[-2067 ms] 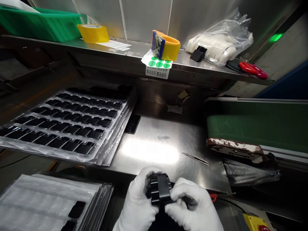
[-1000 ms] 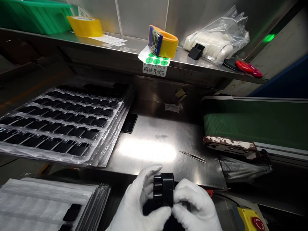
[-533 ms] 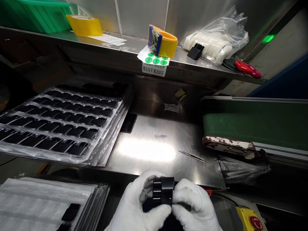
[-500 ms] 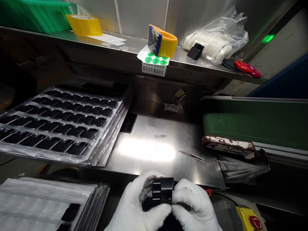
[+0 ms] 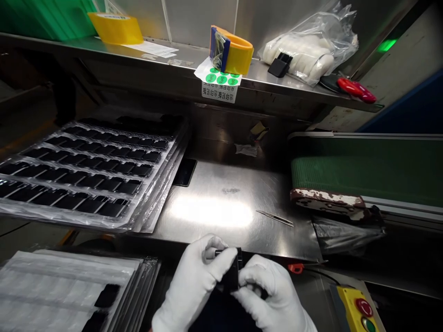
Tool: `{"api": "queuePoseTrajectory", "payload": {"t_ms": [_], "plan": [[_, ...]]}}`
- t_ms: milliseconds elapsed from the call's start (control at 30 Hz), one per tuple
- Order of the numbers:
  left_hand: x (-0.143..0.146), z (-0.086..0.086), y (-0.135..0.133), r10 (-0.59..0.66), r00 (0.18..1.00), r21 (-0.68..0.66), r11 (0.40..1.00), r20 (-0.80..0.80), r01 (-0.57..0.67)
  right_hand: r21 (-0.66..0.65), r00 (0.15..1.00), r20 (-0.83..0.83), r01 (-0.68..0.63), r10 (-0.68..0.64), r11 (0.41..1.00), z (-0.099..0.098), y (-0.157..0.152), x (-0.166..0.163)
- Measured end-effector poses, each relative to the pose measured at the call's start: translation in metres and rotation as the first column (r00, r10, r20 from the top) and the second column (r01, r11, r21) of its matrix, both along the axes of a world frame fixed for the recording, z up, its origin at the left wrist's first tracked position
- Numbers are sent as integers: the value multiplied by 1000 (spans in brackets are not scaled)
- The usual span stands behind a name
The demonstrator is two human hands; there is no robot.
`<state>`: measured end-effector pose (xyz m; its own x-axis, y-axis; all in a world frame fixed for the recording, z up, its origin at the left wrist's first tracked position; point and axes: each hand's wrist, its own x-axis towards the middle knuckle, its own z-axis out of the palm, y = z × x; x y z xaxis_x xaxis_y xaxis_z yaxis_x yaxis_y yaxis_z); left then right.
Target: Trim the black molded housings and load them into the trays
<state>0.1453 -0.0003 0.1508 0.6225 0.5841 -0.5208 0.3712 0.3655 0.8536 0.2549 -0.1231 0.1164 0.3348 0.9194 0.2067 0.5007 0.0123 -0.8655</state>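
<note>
In front of my body, low in the head view, I hold a small black plastic part between both white-gloved hands. My left hand is closed around its left side, with the thumb across its upper face. At the part's right edge, the fingers of my right hand are pinched against it. Gloves cover much of the part, and its underside is hidden. Beyond my hands, a pair of metal tweezers lies on the steel table.
Stacked trays of black parts stand at left, above another tray stack. A green conveyor belt runs at right, with a yellow switch box below. The shelf holds tape rolls and bagged gloves.
The black part has been turned so its ribbed side no longer faces me. My left thumb has moved up across it, and both hands have shifted slightly. The view has tilted a little.
</note>
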Motion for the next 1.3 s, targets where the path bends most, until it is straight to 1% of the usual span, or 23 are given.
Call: {"api": "queuePoseTrajectory", "payload": {"t_ms": [67,167,267,367,433,500,600,700,767,867,967,1100,1167,1233,1300], "plan": [[2,4,-2,1,1000,-49,999,-5,-2,-1,1000,-1,23,-23,1000,0,-1,0],[2,10,-5,-45,999,-140,989,12,46,-9,998,-16,53,-53,999,2,-3,2],[2,14,-8,-79,997,-169,982,22,82,-34,997,-47,64,-65,997,2,-5,3],[1,15,-10,-76,997,-165,983,15,77,-57,995,-81,60,-65,997,2,-6,3],[1,12,-12,-74,997,-153,985,17,76,-61,994,-94,57,-63,997,3,-6,3],[1,8,-12,-70,997,-135,988,23,72,-44,995,-88,44,-48,998,4,-6,2],[1,-1,-11,-35,999,-61,997,25,37,-19,998,-52,35,-35,999,4,-5,0],[1,-8,-8,-39,999,-11,999,17,39,-41,997,-68,40,-43,998,5,-5,-3],[1,-11,-6,-55,998,-22,998,7,55,-62,994,-94,41,-46,997,6,-5,-4],[3,-9,-6,-52,999,-33,998,-6,52,-90,993,-102,45,-54,995,5,-6,-5],[3,-5,-8,-53,999,-39,998,4,53,-99,993,-95,66,-76,993,2,-7,-3],[-3,-1,-12,-105,994,-71,992,41,108,-19,989,-101,102,-104,995,-4,-8,1],[-6,-3,-14,-86,995,-63,994,56,89,0,988,-117,102,-101,995,-5,-8,3],[-9,-6,-15,-63,994,-63,996,85,69,-39,982,-160,97,-102,995,-4,-8,4],[-9,-8,-15,-48,989,-46,997,142,55,-125,960,-251,96,-125,987,0,-8,4]]}}
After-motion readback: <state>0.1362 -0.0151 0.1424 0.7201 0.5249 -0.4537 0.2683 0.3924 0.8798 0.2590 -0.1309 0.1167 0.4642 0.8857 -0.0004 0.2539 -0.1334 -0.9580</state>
